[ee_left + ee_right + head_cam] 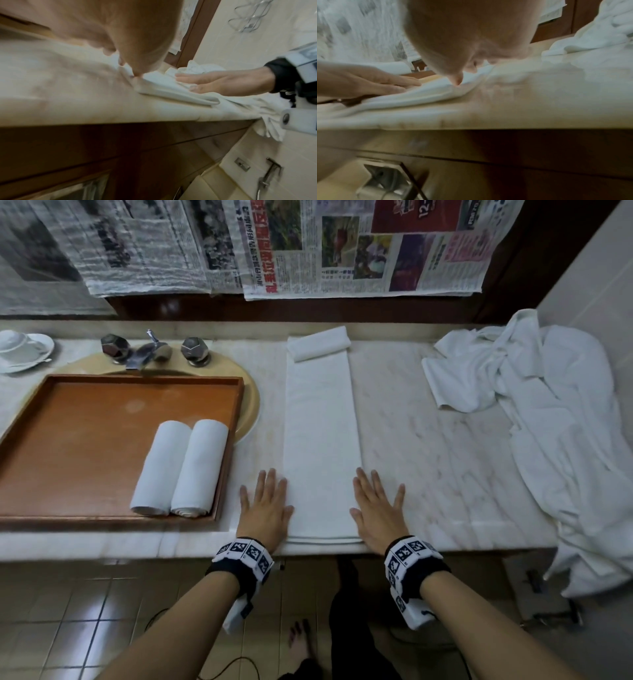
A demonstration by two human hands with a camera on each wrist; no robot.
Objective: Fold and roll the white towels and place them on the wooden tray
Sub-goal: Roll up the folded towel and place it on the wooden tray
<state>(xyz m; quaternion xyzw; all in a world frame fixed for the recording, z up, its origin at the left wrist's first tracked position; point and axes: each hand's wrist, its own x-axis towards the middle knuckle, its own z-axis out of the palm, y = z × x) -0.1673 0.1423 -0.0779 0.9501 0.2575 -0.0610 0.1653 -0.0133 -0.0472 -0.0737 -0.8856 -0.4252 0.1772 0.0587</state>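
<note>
**Folded strip lies ready for rolling, hands flat at its near end**

The folded towel (321, 440) lies on the marble worktop (438, 446) as a long narrow strip, its long axis running straight away from the person, with the far end already turned into a small roll (318, 343). The left hand (265, 505) and right hand (376, 505) rest flat with fingers spread, one on each side of the near end, holding nothing; the thumbs touch the strip's edges. The cloth looks soft, light and limp, so it will likely slump or skew unless taken at both near corners together. Two finished rolls (180, 469) lie side by side in the wooden tray (85, 419), pointing away and slightly right. A heap of unfolded towels (548, 405) waits at the right.
</note>
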